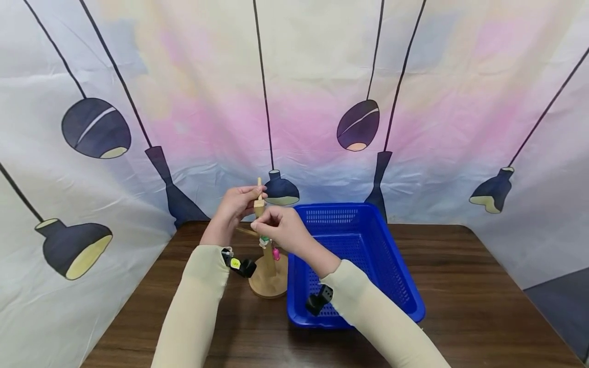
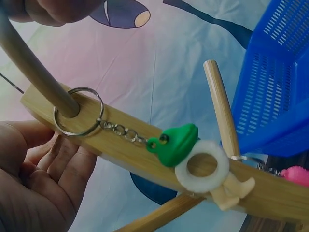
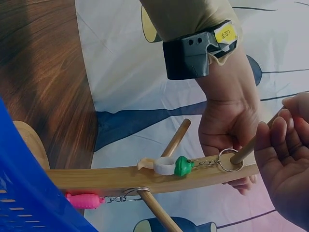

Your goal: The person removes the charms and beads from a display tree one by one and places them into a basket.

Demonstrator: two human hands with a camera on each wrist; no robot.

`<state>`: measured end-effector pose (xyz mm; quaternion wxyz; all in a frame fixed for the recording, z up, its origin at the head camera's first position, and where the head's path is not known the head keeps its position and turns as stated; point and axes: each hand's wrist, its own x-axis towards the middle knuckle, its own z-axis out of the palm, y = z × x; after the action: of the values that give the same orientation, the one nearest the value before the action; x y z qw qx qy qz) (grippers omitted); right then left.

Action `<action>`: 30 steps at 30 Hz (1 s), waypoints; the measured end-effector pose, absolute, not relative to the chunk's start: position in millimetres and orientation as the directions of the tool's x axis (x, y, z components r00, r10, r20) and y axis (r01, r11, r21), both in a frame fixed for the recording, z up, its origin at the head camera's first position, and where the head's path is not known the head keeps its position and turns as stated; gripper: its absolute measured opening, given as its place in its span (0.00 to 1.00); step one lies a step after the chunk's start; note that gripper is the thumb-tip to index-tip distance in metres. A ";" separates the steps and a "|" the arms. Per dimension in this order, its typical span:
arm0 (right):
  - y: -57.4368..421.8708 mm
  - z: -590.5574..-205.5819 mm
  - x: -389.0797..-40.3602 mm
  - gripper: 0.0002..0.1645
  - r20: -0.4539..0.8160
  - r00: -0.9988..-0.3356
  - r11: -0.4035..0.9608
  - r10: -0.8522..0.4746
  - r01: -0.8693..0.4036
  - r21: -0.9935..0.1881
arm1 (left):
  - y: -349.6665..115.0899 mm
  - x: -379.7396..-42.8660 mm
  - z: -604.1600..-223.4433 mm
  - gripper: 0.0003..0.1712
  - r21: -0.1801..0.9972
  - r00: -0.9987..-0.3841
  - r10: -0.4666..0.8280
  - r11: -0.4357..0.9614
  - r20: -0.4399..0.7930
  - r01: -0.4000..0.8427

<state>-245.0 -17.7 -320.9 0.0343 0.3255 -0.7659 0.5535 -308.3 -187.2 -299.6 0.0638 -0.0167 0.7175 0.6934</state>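
A wooden peg stand (image 1: 269,263) with a round base rises beside the basket. At the top of its post, my left hand (image 1: 234,207) holds the wood, fingers reaching behind it in the left wrist view. My right hand (image 3: 285,159) pinches the outer end of a wooden peg (image 2: 36,67). Round the base of that peg sits the metal ring (image 2: 99,111) of a frog keychain (image 2: 177,145). The green frog, with a white ring and cream legs, lies along the post. From another peg hangs a pink keychain (image 3: 85,201).
A blue perforated basket (image 1: 405,278) stands just right of the peg stand, under my right forearm. More bare pegs (image 2: 159,215) stick out of the post. The dark wooden table (image 1: 465,286) ends at a cloth backdrop printed with lamps (image 1: 359,125).
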 end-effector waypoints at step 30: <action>-19.3 -318.7 -238.4 0.07 0.407 -0.801 0.203 -0.440 -0.530 -0.823 | -210.8 -265.2 -361.0 0.17 0.829 -0.942 -0.295 -0.479 0.159 0.290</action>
<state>-238.4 -19.3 -318.7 0.0413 0.3130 -0.7744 0.5483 -265.2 -210.8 -361.0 -0.1700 -0.0027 0.4812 0.8600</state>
